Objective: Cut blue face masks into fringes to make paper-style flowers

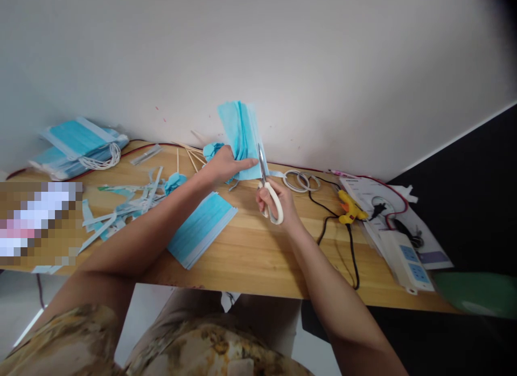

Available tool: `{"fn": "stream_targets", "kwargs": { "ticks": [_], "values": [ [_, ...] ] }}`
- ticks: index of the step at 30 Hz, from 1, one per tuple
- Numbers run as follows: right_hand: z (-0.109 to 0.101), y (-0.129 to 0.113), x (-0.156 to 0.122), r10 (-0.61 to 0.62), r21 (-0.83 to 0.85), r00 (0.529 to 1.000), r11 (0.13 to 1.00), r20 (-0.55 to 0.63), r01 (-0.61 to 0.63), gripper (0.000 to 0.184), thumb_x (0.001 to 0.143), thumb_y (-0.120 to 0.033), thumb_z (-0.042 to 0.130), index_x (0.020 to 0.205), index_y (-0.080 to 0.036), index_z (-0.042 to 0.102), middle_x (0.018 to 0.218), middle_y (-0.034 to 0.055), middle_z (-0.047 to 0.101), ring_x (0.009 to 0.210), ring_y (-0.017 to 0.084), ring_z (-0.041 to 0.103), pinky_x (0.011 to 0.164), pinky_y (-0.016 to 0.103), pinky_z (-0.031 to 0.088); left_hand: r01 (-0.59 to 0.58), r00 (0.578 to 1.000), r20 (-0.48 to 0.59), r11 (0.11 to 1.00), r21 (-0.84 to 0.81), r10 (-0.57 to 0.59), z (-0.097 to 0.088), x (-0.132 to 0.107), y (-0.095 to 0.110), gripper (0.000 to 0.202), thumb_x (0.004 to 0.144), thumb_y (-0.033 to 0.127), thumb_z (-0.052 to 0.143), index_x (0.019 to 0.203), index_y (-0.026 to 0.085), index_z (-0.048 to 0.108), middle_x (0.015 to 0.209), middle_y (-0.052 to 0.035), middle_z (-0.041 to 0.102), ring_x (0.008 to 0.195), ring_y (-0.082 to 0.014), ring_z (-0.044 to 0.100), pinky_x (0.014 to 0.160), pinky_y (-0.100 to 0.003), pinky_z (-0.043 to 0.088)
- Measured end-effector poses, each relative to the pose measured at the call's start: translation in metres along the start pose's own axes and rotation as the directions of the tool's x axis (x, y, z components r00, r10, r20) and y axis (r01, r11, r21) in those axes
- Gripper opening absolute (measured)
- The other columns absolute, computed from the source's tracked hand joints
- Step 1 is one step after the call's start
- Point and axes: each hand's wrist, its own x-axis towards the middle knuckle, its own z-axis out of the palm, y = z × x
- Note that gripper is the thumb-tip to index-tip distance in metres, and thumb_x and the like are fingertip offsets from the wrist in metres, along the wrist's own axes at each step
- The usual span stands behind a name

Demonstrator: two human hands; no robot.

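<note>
My left hand (232, 163) grips a blue face mask (239, 125), raised above the back of the table with its pleats fanned upward. In my right hand (278, 201) are white-handled scissors (274, 203), their blades pointing up along the mask's pale right edge. Whether the blades are cutting through it is too small to tell. Below my left forearm lies a flat stack of blue masks (204, 228). A crumpled blue mask flower (175, 183) on a wooden stick rests beside that forearm, and a second blue flower (212, 150) sits behind my left hand.
Cut strips (121, 211) litter the left of the wooden table (258, 257). More packed masks (81, 141) lie at the back left. Rolls of tape (301, 181), a yellow glue gun (350, 208) with black cable, papers (375, 195) and a power strip (407, 260) are on the right.
</note>
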Motion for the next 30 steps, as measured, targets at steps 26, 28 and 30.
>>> {"fn": "stream_targets", "kwargs": {
  "ticks": [26, 28, 30],
  "values": [
    [-0.007, 0.012, 0.003, -0.043, -0.047, 0.998, 0.998, 0.045, 0.045, 0.047, 0.082, -0.071, 0.061, 0.084, -0.024, 0.055, 0.070, -0.0014, 0.052, 0.058, 0.013, 0.049, 0.052, 0.027, 0.041, -0.004, 1.000, 0.010, 0.998, 0.070, 0.003, 0.005, -0.006, 0.009, 0.028, 0.070, 0.037, 0.075, 0.076, 0.015, 0.059, 0.072, -0.0026, 0.059, 0.071, -0.0167, 0.056, 0.064, -0.028, 0.048],
    [-0.006, 0.012, 0.003, -0.032, -0.041, 0.999, 0.999, 0.036, 0.034, 0.048, 0.081, -0.072, 0.062, 0.085, -0.024, 0.055, 0.067, -0.0020, 0.051, 0.056, 0.013, 0.049, 0.051, 0.028, 0.041, 0.001, 1.000, 0.006, 0.998, 0.069, -0.002, 0.006, -0.006, 0.009, 0.027, 0.070, 0.036, 0.075, 0.073, 0.016, 0.057, 0.070, -0.0019, 0.057, 0.070, -0.0164, 0.055, 0.063, -0.028, 0.047],
    [-0.006, 0.013, 0.002, -0.026, -0.047, 0.999, 0.999, 0.030, 0.027, 0.050, 0.080, -0.073, 0.062, 0.088, -0.024, 0.057, 0.064, -0.0026, 0.051, 0.054, 0.013, 0.048, 0.051, 0.028, 0.041, 0.005, 1.000, 0.003, 0.998, 0.056, -0.006, 0.007, -0.006, 0.009, 0.026, 0.070, 0.035, 0.075, 0.073, 0.016, 0.057, 0.069, -0.0018, 0.057, 0.069, -0.0158, 0.054, 0.062, -0.027, 0.047]
  ]
}}
